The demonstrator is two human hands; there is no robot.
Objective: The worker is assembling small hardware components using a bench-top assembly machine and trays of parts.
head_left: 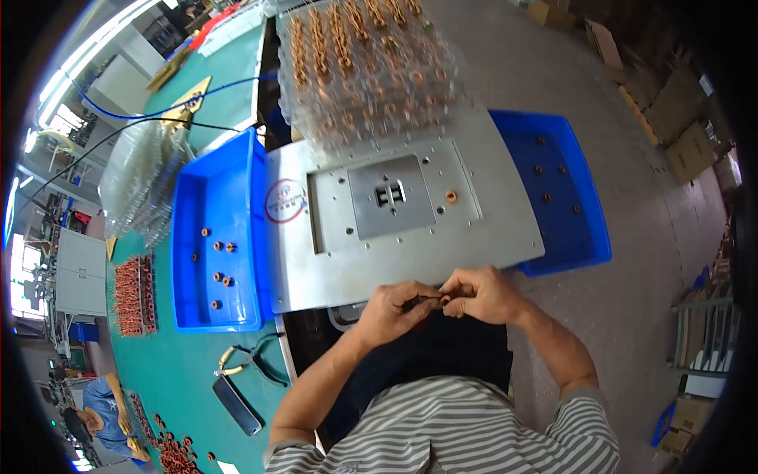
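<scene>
My left hand point(400, 310) and my right hand point(483, 295) meet just off the near edge of a metal plate fixture point(489, 213). The right fingertips pinch a small copper-coloured ring point(445, 300). The left fingers press together right against it; what lies between them is too small to make out. On the plate, right of its square centre block point(367, 217) with small slots, sits another copper ring point(451, 196).
Left of the plate a blue bin point(259, 237) holds several copper rings; another blue bin point(596, 213) stands right. Beyond are stacked clear trays point(371, 95) of copper parts. Pliers point(260, 359) and a phone point(237, 404) lie on the green bench. A person point(106, 415) works far left.
</scene>
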